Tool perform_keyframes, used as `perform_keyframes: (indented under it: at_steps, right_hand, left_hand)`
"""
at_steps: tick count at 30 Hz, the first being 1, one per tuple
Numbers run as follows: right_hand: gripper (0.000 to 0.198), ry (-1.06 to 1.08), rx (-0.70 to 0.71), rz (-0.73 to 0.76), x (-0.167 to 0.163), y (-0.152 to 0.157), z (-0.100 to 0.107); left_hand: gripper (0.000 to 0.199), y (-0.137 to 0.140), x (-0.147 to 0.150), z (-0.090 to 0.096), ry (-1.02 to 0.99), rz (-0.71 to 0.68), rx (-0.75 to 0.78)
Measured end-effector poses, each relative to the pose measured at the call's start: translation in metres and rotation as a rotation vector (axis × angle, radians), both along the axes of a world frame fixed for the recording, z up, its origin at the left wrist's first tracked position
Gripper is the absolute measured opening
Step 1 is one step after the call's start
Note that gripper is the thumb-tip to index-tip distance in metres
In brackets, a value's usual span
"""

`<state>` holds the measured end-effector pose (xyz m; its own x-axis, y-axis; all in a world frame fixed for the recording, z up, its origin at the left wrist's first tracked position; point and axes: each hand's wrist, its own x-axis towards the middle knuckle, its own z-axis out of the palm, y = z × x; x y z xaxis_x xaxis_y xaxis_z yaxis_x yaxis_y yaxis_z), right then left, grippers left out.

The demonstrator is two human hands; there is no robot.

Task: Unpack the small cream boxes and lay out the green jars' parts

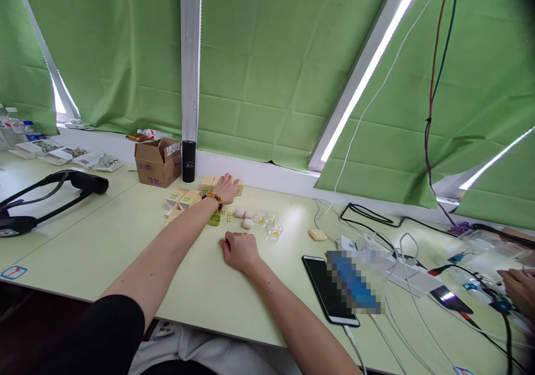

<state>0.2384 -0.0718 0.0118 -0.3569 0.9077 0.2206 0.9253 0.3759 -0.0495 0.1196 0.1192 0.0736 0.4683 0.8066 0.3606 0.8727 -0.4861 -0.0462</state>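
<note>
"With the right hand [241,251] taken as the clock's centre, where are the boxes handled?"

"The row of small boxes [207,184] is found towards 11 o'clock, near the table's far edge. The left hand [226,189] is laid over it, fingers stretched forward; whether a box is gripped cannot be told."

"And the right hand?"

"It is loosely closed, knuckles up, and rested on the tabletop [196,286]."

"How much room is left?"

"Forward reach is limited by the low wall [259,163] at 12. At 9, a broad stretch of tabletop is left between the left forearm and the black headset [90,183]. Nearer 12, the right hand is bordered by pinkish blocks [248,223]; clear cups [273,230] are set between 1 and 2. At 4, space is bounded by a phone [328,288]."

"Can any writing be read?"

"Purple print and a white label are borne by the cardboard box [154,166] between 10 and 11, and a pale emblem by the black tumbler [188,169] at 11. All are too small to be read. Green labels are carried by the cartons [190,198] between 10 and 11."
</note>
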Motion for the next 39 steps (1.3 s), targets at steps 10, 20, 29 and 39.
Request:
perform_keyframes:
  at_steps: [10,20,29,39]
  right_hand:
    - [0.024,0.02,-0.014,0.013,0.001,-0.001,-0.001]
    - [0.024,0.022,-0.013,0.016,0.0,-0.001,0.0]
    - [0.024,0.024,0.005,0.025,0.0,0.0,0.0]
    - [0.024,0.009,-0.038,0.019,-0.001,-0.001,0.002]
  left_hand:
    - [0.073,0.04,0.032,-0.028,-0.016,0.057,-0.072]
    - [0.048,0.035,0.039,-0.035,0.075,-0.075,-0.112]
    - [0.037,0.026,0.046,-0.036,0.106,-0.107,-0.147]
    - [0.077,0.029,0.062,-0.034,0.13,-0.106,-0.173]
